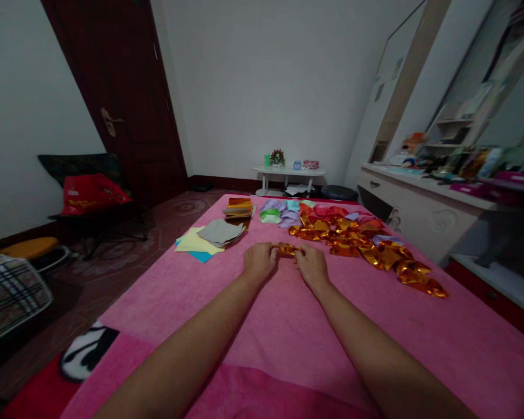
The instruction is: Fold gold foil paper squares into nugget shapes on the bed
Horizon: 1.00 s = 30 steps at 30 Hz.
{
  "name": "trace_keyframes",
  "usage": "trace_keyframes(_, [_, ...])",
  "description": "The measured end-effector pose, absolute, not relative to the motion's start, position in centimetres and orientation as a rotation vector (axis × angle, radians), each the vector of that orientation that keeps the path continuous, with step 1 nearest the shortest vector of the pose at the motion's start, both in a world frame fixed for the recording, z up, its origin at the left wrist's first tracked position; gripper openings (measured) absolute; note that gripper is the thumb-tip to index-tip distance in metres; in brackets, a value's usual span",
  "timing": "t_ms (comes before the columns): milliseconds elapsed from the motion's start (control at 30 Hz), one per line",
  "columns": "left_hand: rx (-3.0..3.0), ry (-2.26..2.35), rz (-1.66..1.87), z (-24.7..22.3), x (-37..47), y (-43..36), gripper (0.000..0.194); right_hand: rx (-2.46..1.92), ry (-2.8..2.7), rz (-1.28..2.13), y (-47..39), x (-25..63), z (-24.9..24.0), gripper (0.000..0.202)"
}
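Observation:
Between my two hands is a small gold foil piece [287, 249], stretched sideways above the pink cloth [283, 314]. My left hand [259, 260] pinches its left end, and my right hand [311, 265] pinches the right end. To the right lies a spread of crumpled gold foil pieces [378, 253]. Behind them are red wrapped pieces [329, 211], with purple [289, 218] and green [269, 214] ones further left. Grey sheets [220, 231] rest on yellow sheets [196, 240] at the left, and a stack of gold sheets [238, 208] sits behind those.
A white table [288, 171] with a small plant [277, 157] stands by the wall. Along the right is a dresser [423, 195] crowded with bottles. On the left, a chair holds a red bag [95, 194], near a dark door [117, 87].

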<state>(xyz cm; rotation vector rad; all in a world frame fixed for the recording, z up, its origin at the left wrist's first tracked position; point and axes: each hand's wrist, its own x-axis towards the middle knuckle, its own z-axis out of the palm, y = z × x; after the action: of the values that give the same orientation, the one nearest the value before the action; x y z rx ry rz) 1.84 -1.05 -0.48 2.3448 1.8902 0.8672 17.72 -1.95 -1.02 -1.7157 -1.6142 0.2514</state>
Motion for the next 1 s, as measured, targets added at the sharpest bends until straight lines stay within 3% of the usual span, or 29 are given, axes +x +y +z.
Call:
trace_keyframes(200, [2.349, 1.943, 0.697, -0.1, 1.8, -1.2, 0.045, -1.943, -1.802, -0.026, -3.1, 16.7, 0.2, 0.034])
trace_keyframes(500, [2.377, 1.919, 0.639, -0.1, 1.9, -1.1, 0.061, -2.01, -1.914, -0.137, -3.3, 16.4, 0.3, 0.052])
trace_keyframes(1000, [2.383, 1.905, 0.544, 0.1, 2.1, -1.0, 0.06, -1.967, -2.118, -0.357, -3.1, 16.3, 0.3, 0.036])
